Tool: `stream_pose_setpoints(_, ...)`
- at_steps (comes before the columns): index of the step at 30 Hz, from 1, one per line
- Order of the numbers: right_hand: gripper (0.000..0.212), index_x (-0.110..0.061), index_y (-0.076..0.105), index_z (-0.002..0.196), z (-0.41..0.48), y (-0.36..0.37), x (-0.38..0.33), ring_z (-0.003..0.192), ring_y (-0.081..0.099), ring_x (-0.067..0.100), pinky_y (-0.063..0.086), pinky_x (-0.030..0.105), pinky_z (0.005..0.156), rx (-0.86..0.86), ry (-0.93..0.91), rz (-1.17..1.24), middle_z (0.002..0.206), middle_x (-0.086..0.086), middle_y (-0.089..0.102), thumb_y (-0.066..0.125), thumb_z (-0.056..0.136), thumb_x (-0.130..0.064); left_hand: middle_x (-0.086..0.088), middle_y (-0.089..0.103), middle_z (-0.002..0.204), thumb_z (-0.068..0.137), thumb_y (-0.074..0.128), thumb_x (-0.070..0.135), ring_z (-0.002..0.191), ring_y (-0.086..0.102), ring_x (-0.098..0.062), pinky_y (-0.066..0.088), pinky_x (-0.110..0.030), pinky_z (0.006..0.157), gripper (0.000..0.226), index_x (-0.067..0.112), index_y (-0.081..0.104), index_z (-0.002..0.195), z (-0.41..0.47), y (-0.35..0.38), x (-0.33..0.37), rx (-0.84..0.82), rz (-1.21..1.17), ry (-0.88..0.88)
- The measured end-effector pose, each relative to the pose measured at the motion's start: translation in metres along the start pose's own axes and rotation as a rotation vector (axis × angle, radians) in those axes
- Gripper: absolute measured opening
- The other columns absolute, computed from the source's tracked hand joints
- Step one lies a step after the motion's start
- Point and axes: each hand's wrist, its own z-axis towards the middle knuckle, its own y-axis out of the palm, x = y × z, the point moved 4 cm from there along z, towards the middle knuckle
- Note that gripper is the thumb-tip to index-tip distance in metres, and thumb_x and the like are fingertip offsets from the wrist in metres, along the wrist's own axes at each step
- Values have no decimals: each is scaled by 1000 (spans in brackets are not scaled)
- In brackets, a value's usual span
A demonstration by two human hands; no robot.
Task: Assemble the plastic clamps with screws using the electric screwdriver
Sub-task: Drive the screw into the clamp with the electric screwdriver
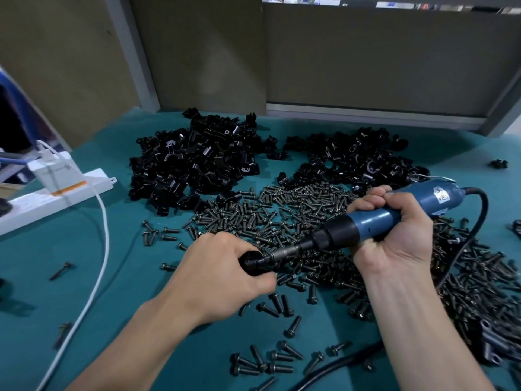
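Observation:
My left hand grips a black plastic clamp low over the table. My right hand is wrapped round the blue electric screwdriver, which lies nearly level and points left. Its metal bit meets the clamp at my left fingers; any screw there is hidden. A big spread of dark screws covers the table behind and right of my hands. Two heaps of black clamp parts lie further back, one on the left and one on the right.
The table has a teal cover. A white power strip with a plugged adapter lies at the left, and its white cable runs toward me. The screwdriver's black cord loops on the right. Grey partition panels stand behind the table.

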Motion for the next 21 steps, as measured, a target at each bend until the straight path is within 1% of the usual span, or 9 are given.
stream_pose_setpoints(3,16,-10,50,87,1,-2,1,53,52,10,49,23,53,25,1,40,69,2,57,47,86,6,-2,54,47,66,66,51,39,41,-9,37,-27,41,40,11,61,66,0,1,1,-8,-21,-4)
stream_pose_setpoints(5,16,-10,50,85,1,-3,0,53,52,10,49,22,53,36,5,18,68,1,57,47,86,6,-3,57,50,65,63,54,39,41,-8,35,-22,41,40,14,62,67,1,0,0,10,19,1)
stream_pose_setpoints(8,17,-11,52,82,2,-2,-1,54,52,10,48,21,55,25,-5,-62,68,1,56,47,85,5,7,54,47,63,54,60,41,45,-11,35,-15,44,40,21,62,67,0,-2,0,73,166,50)
stream_pose_setpoints(12,21,-11,54,80,1,2,-6,54,50,10,47,23,55,-2,-67,-170,68,1,55,46,86,7,12,59,54,68,50,60,57,58,-12,31,-14,49,37,25,63,66,-1,-3,0,136,383,108)
stream_pose_setpoints(14,23,-12,54,79,0,3,-9,54,50,11,46,23,55,-3,-117,-252,68,2,56,45,85,9,12,55,49,72,53,56,50,55,-8,42,-19,50,33,26,60,62,-1,-9,1,216,416,137)
stream_pose_setpoints(16,23,-11,54,80,-2,5,-11,54,51,12,47,24,56,-5,-143,-291,68,2,56,46,85,9,17,57,50,73,56,61,50,56,-1,44,-19,52,34,29,63,64,-2,-17,2,314,356,93)
stream_pose_setpoints(18,21,-10,55,83,-3,6,-10,55,51,12,47,24,57,-12,-130,-260,69,2,56,46,86,9,17,63,55,67,53,75,55,59,-2,40,-19,53,46,31,68,72,-1,-20,-2,329,215,-46)
stream_pose_setpoints(20,20,-9,56,86,-3,6,-10,55,51,11,47,24,57,-9,-107,-243,69,2,56,46,88,8,2,60,52,62,52,89,44,51,-12,39,-26,56,74,17,66,69,2,-17,-9,235,-35,-154)
stream_pose_setpoints(21,19,-9,57,88,-3,6,-10,55,51,11,47,23,57,-3,-95,-248,70,2,56,46,88,7,-2,52,48,63,50,95,44,46,-19,38,-31,58,85,11,60,61,2,-17,-10,218,-167,-181)
